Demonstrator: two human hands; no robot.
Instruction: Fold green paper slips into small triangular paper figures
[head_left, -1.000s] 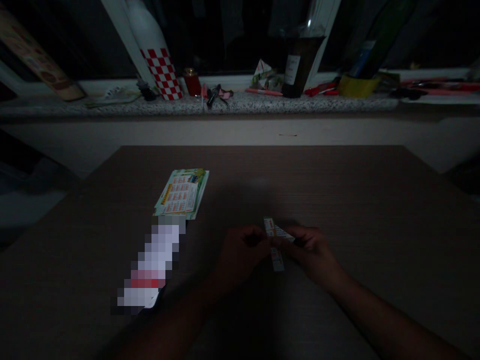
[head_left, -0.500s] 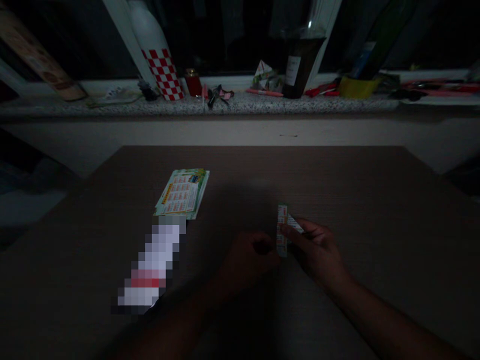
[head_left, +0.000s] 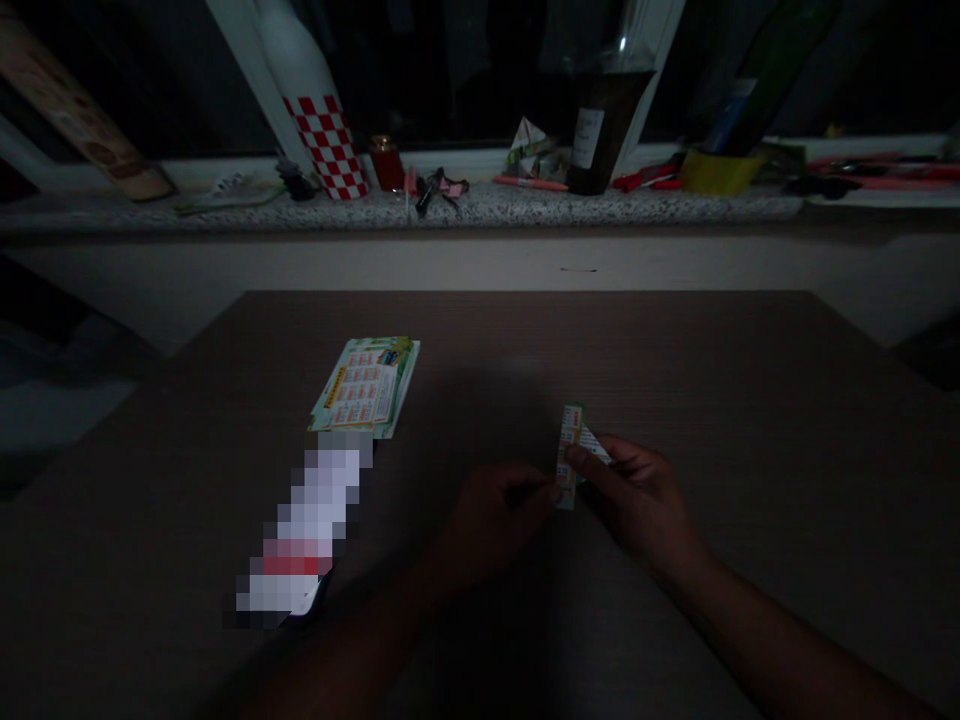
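A folded piece of printed paper (head_left: 571,430) stands narrow side up between my hands, with orange and dark print on a pale ground and a pointed flap jutting out to its right. My right hand (head_left: 645,495) grips it, thumb across the front and fingers behind. The thumb and forefinger of my left hand (head_left: 506,515) pinch its lower left edge. To the left lies a stack of similar printed sheets (head_left: 364,385) with green borders. Just below the stack is a lit, pixelated phone-like object (head_left: 311,525).
The wooden table (head_left: 675,350) ends at a white wall. On the granite sill (head_left: 480,210) stand a red-and-white checkered bottle (head_left: 326,130), a dark labelled cup (head_left: 600,140), a yellow holder (head_left: 720,170) with a green bottle, a small red bottle (head_left: 386,165) and pens.
The folded paper has tilted slightly, its top leaning to the right. My left fingertips have closed onto its lower edge. The stack and the lit object stay put.
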